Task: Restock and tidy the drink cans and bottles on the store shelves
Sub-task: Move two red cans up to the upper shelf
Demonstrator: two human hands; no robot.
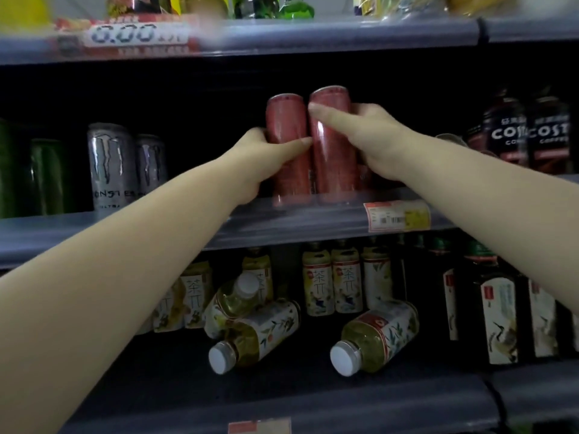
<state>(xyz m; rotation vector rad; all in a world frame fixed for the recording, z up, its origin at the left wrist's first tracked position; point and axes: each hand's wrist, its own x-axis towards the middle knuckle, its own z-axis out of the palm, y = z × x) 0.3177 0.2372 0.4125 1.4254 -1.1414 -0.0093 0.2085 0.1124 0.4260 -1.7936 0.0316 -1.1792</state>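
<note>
Head view — left hand [263, 151] & right hand [372, 136] fingers each clamped on red cans [313, 145], beside "MONSTER" cans [109, 167].

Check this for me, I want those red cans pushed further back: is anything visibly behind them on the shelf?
Nothing visible. Both tall red drink cans stand at the middle shelf's front edge, and the space behind is too dark to see.

You face grey-blue metal shelving [313, 220] with three tiers running from 9 to 3 o'clock. Its dark interior recesses sit in shadow. A price-tag strip [398, 216] hangs at 3 o'clock.
</note>
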